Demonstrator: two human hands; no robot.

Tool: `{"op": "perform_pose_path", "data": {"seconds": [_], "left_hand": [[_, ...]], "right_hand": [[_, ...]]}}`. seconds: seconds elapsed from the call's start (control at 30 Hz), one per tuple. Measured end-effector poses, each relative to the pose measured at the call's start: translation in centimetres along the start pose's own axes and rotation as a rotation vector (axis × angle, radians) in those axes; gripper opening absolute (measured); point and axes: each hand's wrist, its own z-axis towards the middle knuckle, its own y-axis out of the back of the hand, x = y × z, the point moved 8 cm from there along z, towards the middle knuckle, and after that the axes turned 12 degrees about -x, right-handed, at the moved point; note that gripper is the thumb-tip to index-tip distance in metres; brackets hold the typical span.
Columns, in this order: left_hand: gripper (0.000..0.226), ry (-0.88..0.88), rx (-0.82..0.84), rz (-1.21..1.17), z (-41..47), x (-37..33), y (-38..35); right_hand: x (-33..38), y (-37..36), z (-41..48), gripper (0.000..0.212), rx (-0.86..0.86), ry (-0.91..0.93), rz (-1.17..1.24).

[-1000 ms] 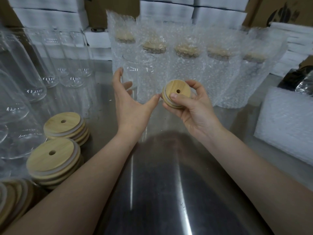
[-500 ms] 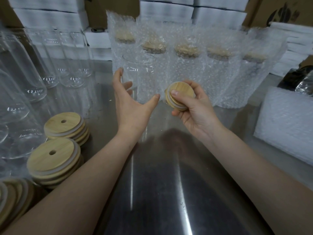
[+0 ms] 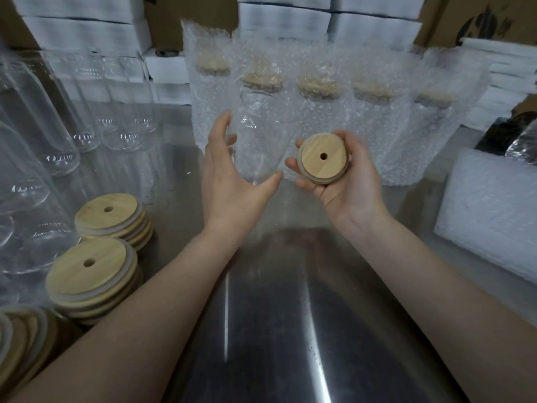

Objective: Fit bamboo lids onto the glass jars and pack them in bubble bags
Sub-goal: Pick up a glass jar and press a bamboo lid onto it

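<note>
An open clear glass jar (image 3: 266,126) stands on the steel table (image 3: 276,330), in front of a row of bagged jars. My left hand (image 3: 232,181) curves around its lower left side with fingers spread and thumb near its base; I cannot tell whether it touches the glass. To the right of the jar, my right hand (image 3: 345,190) grips a round bamboo lid (image 3: 322,158). The lid has a centre hole and a pale seal ring, and its flat top faces me.
Several lidded jars in bubble bags (image 3: 319,112) line the back. Empty glass jars (image 3: 58,135) crowd the left. Stacks of bamboo lids (image 3: 96,269) sit at the front left. A pile of flat bubble bags (image 3: 494,210) lies on the right, with white boxes (image 3: 87,33) behind.
My right hand has turned the lid from edge-on to face-up, showing its hole, and shifted slightly right. My left hand has stayed by the jar.
</note>
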Motion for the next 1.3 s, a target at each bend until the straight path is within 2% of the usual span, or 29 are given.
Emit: {"op": "perform_pose_path", "data": {"seconds": [0.13, 0.27, 0.33, 0.43, 0.53, 0.83, 1.1, 1.3], "left_hand": [[0.095, -0.148, -0.012, 0.091, 0.0, -1.5, 0.3], [0.093, -0.269, -0.006, 0.293, -0.2, -2.7, 0.5], [0.092, -0.324, 0.027, 0.399, -0.2, -3.1, 0.2], [0.093, -0.369, 0.115, 0.537, -0.3, -3.0, -0.5], [0.093, -0.416, 0.133, 0.611, -0.5, -3.1, -0.7], [0.092, -0.49, 0.142, 0.655, -1.0, -3.9, -1.0], [0.094, -0.478, 0.122, 0.623, -1.1, -3.8, -1.1], [0.09, -0.476, 0.093, 0.6, -1.1, -4.0, -0.9]], "right_hand": [[1.2, -0.2, -0.3, 0.026, -0.004, 0.09, 0.032], [1.9, -0.5, -0.4, 0.026, -0.008, 0.173, 0.022], [2.3, -0.7, -0.5, 0.025, -0.004, 0.233, -0.016], [2.8, -0.9, -0.5, 0.035, 0.008, 0.327, -0.102], [3.1, -1.1, -0.7, 0.035, 0.048, 0.427, -0.206], [3.1, -1.8, -1.8, 0.045, 0.135, 0.614, -0.452], [2.9, -2.1, -2.3, 0.05, 0.144, 0.656, -0.593], [2.2, -2.4, -2.5, 0.052, 0.152, 0.632, -0.607]]}}
